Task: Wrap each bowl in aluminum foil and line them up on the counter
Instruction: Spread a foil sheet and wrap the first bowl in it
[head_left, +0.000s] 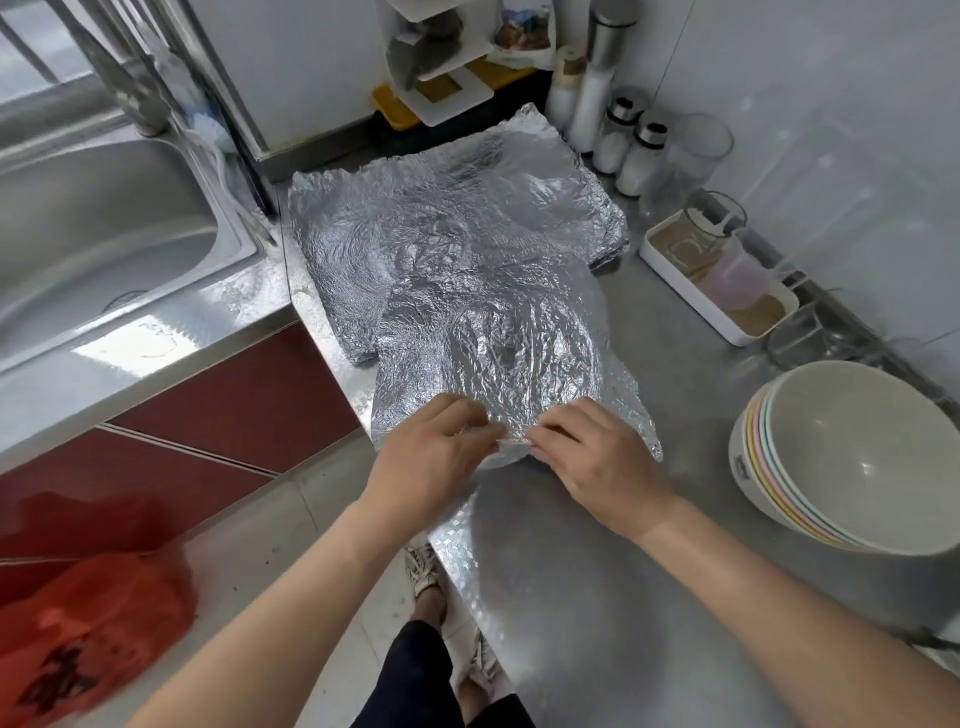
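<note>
Left hand (436, 452) and right hand (597, 462), each grip pinching near edge of foil sheet (498, 353), rest spread beyond them

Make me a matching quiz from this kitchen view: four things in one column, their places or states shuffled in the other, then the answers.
Things
1. stack of bowls
2. pile of foil sheets
3. sink
4. front foil sheet

Places or states
A. left of the counter
B. pinched by the left hand and the right hand
C. at the counter's right edge
D. at the back of the counter

Pairs: 1-C, 2-D, 3-A, 4-B
</note>
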